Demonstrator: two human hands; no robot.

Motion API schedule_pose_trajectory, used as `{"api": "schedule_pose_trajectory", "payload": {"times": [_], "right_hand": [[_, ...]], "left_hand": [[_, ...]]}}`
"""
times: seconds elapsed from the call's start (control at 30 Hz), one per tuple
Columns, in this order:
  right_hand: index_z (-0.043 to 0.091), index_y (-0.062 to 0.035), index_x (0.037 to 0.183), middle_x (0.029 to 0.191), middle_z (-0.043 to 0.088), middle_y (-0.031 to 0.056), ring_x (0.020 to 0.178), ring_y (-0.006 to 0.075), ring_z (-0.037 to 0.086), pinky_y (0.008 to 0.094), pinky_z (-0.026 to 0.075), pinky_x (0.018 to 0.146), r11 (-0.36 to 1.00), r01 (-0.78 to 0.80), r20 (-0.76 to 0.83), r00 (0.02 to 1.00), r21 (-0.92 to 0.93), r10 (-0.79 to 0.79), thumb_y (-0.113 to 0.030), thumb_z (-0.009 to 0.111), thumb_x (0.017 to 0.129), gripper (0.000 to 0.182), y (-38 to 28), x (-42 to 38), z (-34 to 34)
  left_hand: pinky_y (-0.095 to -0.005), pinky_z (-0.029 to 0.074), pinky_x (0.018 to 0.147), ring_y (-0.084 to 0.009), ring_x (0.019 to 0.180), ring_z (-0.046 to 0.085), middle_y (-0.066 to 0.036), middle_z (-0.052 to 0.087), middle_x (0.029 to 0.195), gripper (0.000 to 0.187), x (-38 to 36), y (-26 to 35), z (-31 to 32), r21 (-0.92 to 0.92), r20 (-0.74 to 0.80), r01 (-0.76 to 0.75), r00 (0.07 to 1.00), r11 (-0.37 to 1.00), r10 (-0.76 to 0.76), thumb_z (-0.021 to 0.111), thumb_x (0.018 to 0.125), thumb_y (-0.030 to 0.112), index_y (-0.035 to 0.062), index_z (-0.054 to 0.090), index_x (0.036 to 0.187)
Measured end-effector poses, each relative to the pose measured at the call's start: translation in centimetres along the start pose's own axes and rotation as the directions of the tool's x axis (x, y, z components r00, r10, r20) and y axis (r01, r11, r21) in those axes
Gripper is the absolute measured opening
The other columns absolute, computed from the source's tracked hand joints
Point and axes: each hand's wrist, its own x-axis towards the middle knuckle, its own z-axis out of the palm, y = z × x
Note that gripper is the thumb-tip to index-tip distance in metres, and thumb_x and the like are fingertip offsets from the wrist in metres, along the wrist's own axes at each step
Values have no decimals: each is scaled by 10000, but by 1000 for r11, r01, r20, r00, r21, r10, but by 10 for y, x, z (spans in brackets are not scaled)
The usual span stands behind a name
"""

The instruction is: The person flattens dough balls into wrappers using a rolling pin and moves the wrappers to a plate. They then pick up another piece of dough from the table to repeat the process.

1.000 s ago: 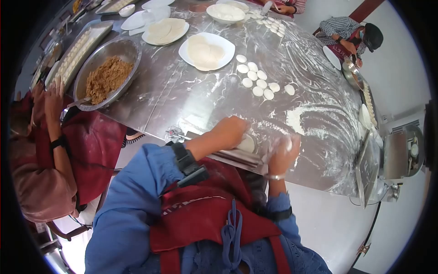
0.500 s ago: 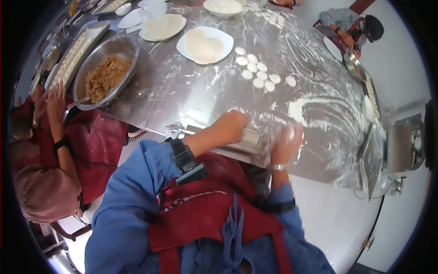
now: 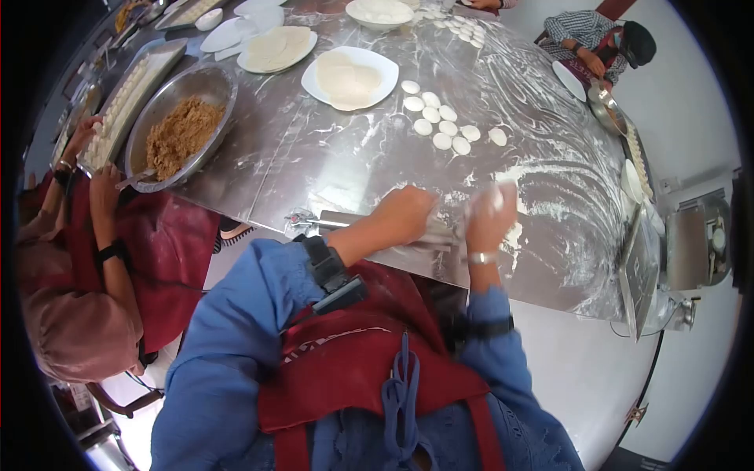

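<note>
My left hand [image 3: 404,213] lies palm down, fingers curled over a short pale rolling pin [image 3: 441,232] at the near edge of the floured steel table [image 3: 330,157]. Just right of it is my right hand [image 3: 491,216], white with flour and blurred, fingers raised with something white at the tips. What lies under my left palm is hidden. A cluster of small round dough discs [image 3: 440,125] sits further back on the table.
A white plate of flat wrappers [image 3: 349,78] and a second one [image 3: 275,49] stand behind. A steel bowl of brown filling [image 3: 182,133] and a tray of filled pieces [image 3: 129,90] are at left, beside a person in a red apron [image 3: 102,259]. Another person [image 3: 605,43] works far right.
Both my hands moved away from me, up the table edge. The pale dough disc seen beside my left hand earlier is now out of sight. The person at left reached towards the tray.
</note>
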Motion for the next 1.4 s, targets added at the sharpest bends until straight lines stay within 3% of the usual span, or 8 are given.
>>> {"api": "schedule_pose_trajectory", "payload": {"times": [0.17, 0.37, 0.57, 0.77, 1.03, 1.23, 1.3, 1.4], "right_hand": [[429, -16, 745, 632, 444, 82, 558, 173, 442, 324, 394, 535, 986, 107, -6, 994, -126, -108, -64, 499, 770, 88, 1, 10, 11], [426, -22, 739, 628, 446, 82, 561, 165, 464, 306, 398, 515, 902, -349, 47, 936, 254, 349, -54, 489, 769, 76, -22, -36, -25], [406, -35, 714, 587, 434, 61, 506, 124, 448, 284, 379, 461, 971, 173, -37, 983, -163, -181, -75, 473, 798, 114, 12, 18, 19], [399, -36, 709, 578, 436, 60, 481, 120, 430, 281, 364, 440, 887, -325, 29, 942, 328, 334, -76, 467, 806, 125, -25, -38, -24], [425, -25, 741, 627, 468, 84, 552, 160, 465, 295, 394, 512, 990, 80, -14, 997, -116, -82, -60, 495, 780, 87, -7, 2, 3], [413, -22, 735, 634, 472, 98, 547, 183, 463, 310, 391, 508, 872, -368, 33, 925, 324, 378, -54, 493, 777, 95, -21, -34, -24], [408, -38, 725, 620, 468, 72, 495, 131, 441, 275, 369, 435, 981, 167, -36, 985, -97, -171, -47, 471, 787, 88, -6, 0, 0], [406, -43, 722, 619, 458, 52, 507, 104, 436, 262, 368, 435, 983, 147, -36, 988, -111, -152, -41, 457, 790, 85, 18, 18, 20]], "left_hand": [[-437, 435, 621, -363, 714, 563, -167, 589, 728, 87, 15, 1, 10, 17, -62, 21, 998, 1000, -20, 537, 728, 111, 55, 559, 791], [-435, 458, 652, -369, 747, 573, -186, 596, 762, 119, -3, -5, -3, -30, 28, 3, 1000, 1000, -2, 509, 728, 86, 39, 573, 818], [-432, 449, 649, -368, 723, 565, -186, 592, 758, 124, 16, -3, 18, 1, -16, 53, 998, 999, -53, 526, 743, 146, 42, 561, 801], [-435, 447, 649, -374, 724, 562, -190, 588, 754, 126, -1, -13, 3, -2, -5, -11, 1000, 1000, 11, 533, 743, 140, 43, 558, 818], [-427, 446, 651, -373, 741, 563, -188, 587, 753, 112, 15, -2, 15, -28, -40, 57, 998, 998, -58, 532, 732, 109, 51, 562, 823], [-445, 466, 685, -375, 783, 575, -208, 596, 815, 127, -6, 0, 2, -70, 36, -18, 999, 997, 21, 499, 714, 42, 13, 579, 808], [-432, 446, 655, -379, 749, 562, -197, 585, 754, 108, 4, 5, 7, -47, 10, -15, 1000, 999, 15, 507, 747, 107, 39, 559, 814], [-425, 445, 643, -375, 739, 562, -193, 584, 749, 97, 18, 6, 20, -22, -96, 24, 995, 999, -26, 507, 745, 99, 45, 560, 806]]}}
